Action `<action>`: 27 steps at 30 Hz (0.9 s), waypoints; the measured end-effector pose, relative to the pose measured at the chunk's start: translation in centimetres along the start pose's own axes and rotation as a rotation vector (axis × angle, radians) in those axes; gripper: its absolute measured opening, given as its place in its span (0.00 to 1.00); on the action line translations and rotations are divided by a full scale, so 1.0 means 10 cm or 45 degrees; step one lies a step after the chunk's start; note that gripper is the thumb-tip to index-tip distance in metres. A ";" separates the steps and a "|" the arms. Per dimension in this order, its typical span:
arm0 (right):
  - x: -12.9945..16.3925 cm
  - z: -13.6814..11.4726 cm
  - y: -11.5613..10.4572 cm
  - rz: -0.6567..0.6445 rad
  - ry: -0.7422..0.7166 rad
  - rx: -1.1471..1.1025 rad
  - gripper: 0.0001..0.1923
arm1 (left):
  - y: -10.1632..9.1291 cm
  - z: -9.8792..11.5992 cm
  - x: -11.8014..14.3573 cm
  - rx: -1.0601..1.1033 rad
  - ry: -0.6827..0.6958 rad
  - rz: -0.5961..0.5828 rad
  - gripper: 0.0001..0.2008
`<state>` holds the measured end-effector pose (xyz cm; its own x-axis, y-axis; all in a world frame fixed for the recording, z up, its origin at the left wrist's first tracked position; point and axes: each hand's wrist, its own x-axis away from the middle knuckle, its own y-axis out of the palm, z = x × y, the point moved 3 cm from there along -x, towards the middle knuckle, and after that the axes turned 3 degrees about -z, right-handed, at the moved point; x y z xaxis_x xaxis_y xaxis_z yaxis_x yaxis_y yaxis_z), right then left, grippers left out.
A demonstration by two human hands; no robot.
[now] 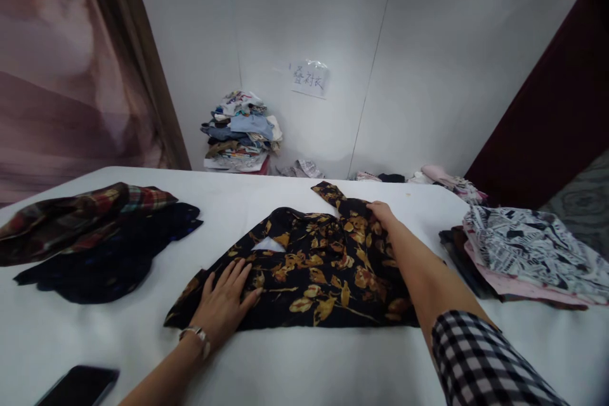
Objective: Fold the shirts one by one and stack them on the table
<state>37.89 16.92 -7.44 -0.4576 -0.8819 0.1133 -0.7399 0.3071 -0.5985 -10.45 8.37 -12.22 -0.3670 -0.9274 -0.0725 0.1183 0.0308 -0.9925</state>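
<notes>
Floral shirt (314, 266): left hand (223, 301) flat, pinning; right hand (380, 212) apparently pinching collar; overpull risks wrinkling the fold.

A black shirt (309, 273) printed with golden-orange leaves lies flat and partly folded on the white table (304, 361), near its front edge. Its collar end points toward the table's far edge, and a pale label shows inside.
</notes>
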 end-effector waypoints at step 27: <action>2.53 -0.31 0.63 -0.710 -1.090 0.630 0.19 | -0.12 0.14 0.00 0.130 0.023 -0.026 0.33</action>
<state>20.13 -2.37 -5.92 0.5025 -0.8645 -0.0036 -0.3718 -0.2124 -0.9037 -9.27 7.80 -10.91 -0.3869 -0.9205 -0.0553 0.2040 -0.0270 -0.9786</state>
